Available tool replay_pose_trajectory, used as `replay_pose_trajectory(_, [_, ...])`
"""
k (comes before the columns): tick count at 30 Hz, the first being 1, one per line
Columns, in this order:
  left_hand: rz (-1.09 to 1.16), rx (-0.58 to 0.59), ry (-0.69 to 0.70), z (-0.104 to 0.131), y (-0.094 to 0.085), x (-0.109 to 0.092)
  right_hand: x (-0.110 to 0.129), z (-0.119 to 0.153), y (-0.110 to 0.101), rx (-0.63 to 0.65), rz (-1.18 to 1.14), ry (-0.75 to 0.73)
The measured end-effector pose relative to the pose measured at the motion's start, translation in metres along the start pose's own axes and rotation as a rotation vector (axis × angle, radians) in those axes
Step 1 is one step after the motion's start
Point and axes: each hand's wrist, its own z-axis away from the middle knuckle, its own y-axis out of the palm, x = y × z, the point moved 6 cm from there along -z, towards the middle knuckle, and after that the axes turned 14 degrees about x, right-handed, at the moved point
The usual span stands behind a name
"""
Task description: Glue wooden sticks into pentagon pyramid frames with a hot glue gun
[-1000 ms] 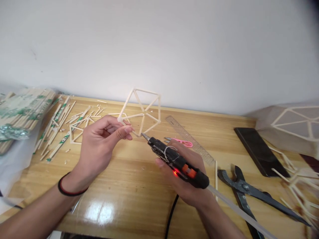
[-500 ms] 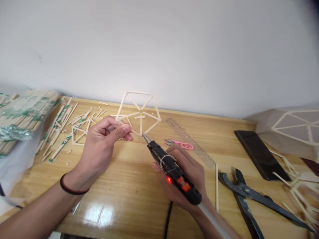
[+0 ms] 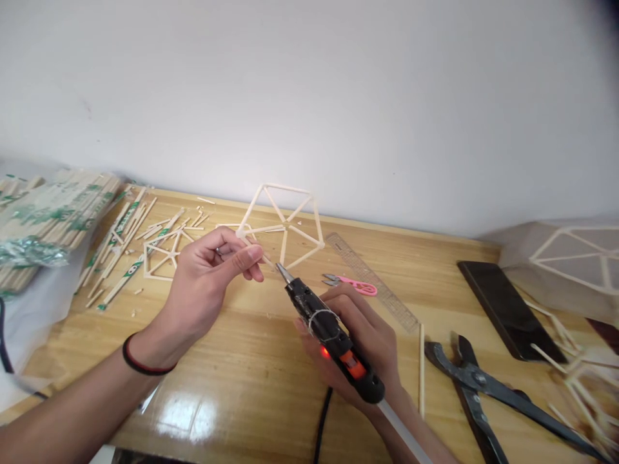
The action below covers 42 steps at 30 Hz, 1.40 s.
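Observation:
Between thumb and fingers, my left hand pinches one side of a pentagon frame of wooden sticks, whose spokes run in toward its middle. The frame is held up off the table and tilted. My right hand is wrapped round a black hot glue gun with a glowing red light and an orange switch. Its metal nozzle meets or nearly meets the frame's near corner; I cannot tell if they touch. A glue stick sticks out of the gun's back end.
Left lie packed chopsticks, loose sticks and a smaller pentagon frame. Pink thread snips and a clear ruler lie beyond my right hand. Farther right are large black pliers, a phone and more stick frames.
The view has shifted slightly. My left hand has tilted the pentagon frame a little, and its spokes now look closer together at the middle. The glue gun's nozzle stays by the near corner.

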Motion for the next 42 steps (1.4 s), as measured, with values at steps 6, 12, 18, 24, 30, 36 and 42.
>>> replay_pose_trajectory(6, [-0.204, -0.022, 0.076, 0.005, 0.002, -0.009, -0.006, 0.000, 0.003, 0.071, -0.042, 0.080])
replay_pose_trajectory(12, [-0.202, -0.027, 0.073, 0.005, 0.000, -0.009, -0.007, 0.002, 0.003, 0.072, -0.059, 0.079])
replay_pose_trajectory(18, [-0.003, -0.036, -0.008, -0.003, -0.007, 0.001, -0.007, 0.002, 0.002, 0.069, -0.084, 0.034])
replay_pose_trajectory(24, [0.052, -0.041, -0.028, -0.003, -0.004, -0.002, -0.008, -0.003, -0.002, 0.053, -0.167, 0.042])
replay_pose_trajectory(30, [0.053, -0.028, -0.028, -0.001, -0.001, -0.004, -0.014, -0.006, -0.005, 0.050, -0.250, 0.099])
replay_pose_trajectory(36, [0.098, -0.023, -0.042, -0.003, -0.002, -0.002, -0.013, -0.007, -0.005, 0.063, -0.262, 0.123])
replay_pose_trajectory(42, [-0.030, -0.038, 0.022, 0.001, -0.004, -0.007, -0.011, -0.008, -0.011, -0.010, -0.209, 0.116])
